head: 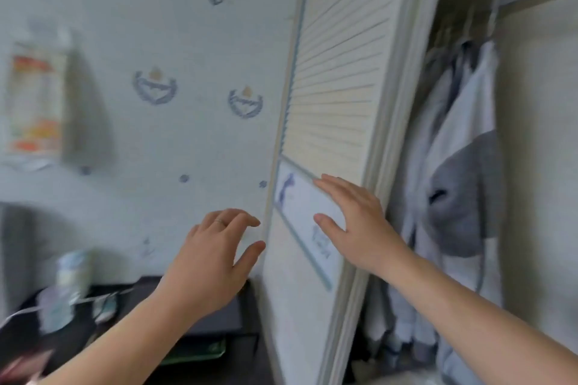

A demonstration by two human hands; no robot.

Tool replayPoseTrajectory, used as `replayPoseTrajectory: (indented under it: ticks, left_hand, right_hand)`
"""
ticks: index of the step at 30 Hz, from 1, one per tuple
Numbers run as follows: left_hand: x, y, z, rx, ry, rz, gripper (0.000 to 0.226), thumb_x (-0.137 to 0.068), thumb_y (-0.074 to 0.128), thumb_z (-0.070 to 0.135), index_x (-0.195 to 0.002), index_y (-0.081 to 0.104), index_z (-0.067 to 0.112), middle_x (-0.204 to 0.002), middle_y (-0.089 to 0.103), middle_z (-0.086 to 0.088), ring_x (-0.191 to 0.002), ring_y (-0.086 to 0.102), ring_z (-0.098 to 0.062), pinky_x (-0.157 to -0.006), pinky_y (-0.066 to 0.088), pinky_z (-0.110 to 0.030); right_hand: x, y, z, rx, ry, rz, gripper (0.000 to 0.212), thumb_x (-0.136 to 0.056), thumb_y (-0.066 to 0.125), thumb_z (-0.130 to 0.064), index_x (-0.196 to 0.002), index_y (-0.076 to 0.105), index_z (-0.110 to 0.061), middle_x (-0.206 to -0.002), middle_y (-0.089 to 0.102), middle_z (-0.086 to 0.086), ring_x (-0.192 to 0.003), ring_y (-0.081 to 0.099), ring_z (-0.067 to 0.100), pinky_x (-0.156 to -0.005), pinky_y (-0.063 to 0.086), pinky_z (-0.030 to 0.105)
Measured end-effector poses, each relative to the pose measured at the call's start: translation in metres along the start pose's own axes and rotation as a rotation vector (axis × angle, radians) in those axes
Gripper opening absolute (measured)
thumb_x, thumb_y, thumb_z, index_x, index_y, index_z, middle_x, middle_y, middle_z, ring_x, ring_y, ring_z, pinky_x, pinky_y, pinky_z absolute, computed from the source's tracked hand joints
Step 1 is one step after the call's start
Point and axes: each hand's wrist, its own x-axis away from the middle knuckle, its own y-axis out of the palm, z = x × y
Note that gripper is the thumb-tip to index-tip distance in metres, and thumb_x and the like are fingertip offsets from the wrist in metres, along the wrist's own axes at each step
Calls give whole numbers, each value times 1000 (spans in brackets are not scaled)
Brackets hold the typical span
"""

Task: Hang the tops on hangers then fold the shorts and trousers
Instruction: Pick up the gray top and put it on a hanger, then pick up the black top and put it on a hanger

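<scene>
The right hand (359,222) lies flat on the louvred wardrobe door (337,72), fingers (333,189) straight, apparently to slide it aside; the left hand (212,256) hovers by its edge, fingers loosely spread, holding nothing. Hung tops (463,134) show inside, at right.

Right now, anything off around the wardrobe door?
Nothing plainly wrong. The door looks slanted, but that may be the wide-angle view; the frame is blurred. The right hand lies flat on it; the left hand is by its edge, empty. The tops hang inside.
</scene>
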Motion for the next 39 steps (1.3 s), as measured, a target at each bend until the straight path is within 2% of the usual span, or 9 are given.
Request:
replayPoseTrajectory:
  ticks: [3,6,9,12,17,21,25,31,39]
  left_hand:
    - [81,-39,-49,-114,-163,-26,39,-97,52,50,-133,55,33,-142,49,15,-137,37,-15,-107,36,-39]
    - [166,-82,-90,-208,-350,-54,47,-98,44,58,-139,48,38,-152,39,15,-146,24,-14,-113,27,-40]
    - [255,-127,-119,-333,-542,-80,54,-97,38,65,-145,40,42,-160,27,15,-151,10,-14,-119,16,-39]
    - [341,-171,-132,-429,-736,-94,70,-89,21,73,-150,34,41,-165,19,13,-153,5,-16,-121,11,-38]
    - [482,-228,-133,-516,-1064,-48,70,-91,23,73,-154,27,41,-168,8,9,-155,-4,-19,-123,7,-45]
    - [582,-258,-119,-561,-1349,6,69,-94,27,74,-155,14,46,-168,-3,11,-154,-15,-16,-123,-1,-44]
    - [665,-284,-95,-569,-1613,42,73,-93,23,77,-156,3,48,-167,-10,13,-152,-21,-15,-123,-4,-45]
    - [757,-327,-80,-555,-1883,144,73,-94,25,75,-158,7,45,-167,-8,13,-153,-18,-15,-123,-2,-46]
    - [860,-404,-117,-500,-2068,219,67,-97,31,68,-157,15,43,-168,2,9,-154,-8,-17,-121,2,-47]
  right_hand:
    - [26,55,-75,-86,-62,-128,55,-99,55,-39,-151,36,-35,-160,30,-13,-151,17,7,-124,3,42]
    - [48,100,-156,-134,-176,-234,57,-100,49,-47,-153,27,-41,-163,18,-19,-153,5,6,-124,-4,41]
    - [71,139,-240,-197,-310,-346,61,-100,46,-51,-155,20,-43,-165,12,-18,-154,0,8,-124,-5,45]
    - [96,173,-322,-283,-451,-450,65,-99,46,-53,-156,16,-45,-166,7,-18,-154,-2,9,-123,-6,45]
    - [143,223,-449,-421,-662,-619,68,-91,36,-62,-154,13,-49,-165,5,-22,-153,-1,7,-123,-5,44]
    - [185,254,-537,-532,-832,-800,66,-99,45,-56,-153,7,-54,-164,1,-24,-152,-9,3,-120,-12,39]
    - [225,274,-619,-560,-1010,-952,67,-99,43,-56,-153,3,-53,-164,-3,-25,-151,-10,3,-120,-9,41]
    - [268,301,-740,-581,-1215,-1072,67,-101,39,-57,-154,-1,-50,-165,-4,-22,-152,-9,6,-122,-7,46]
    - [311,327,-906,-564,-1372,-1183,67,-101,36,-58,-156,-2,-48,-166,-3,-19,-153,-7,10,-121,-4,48]
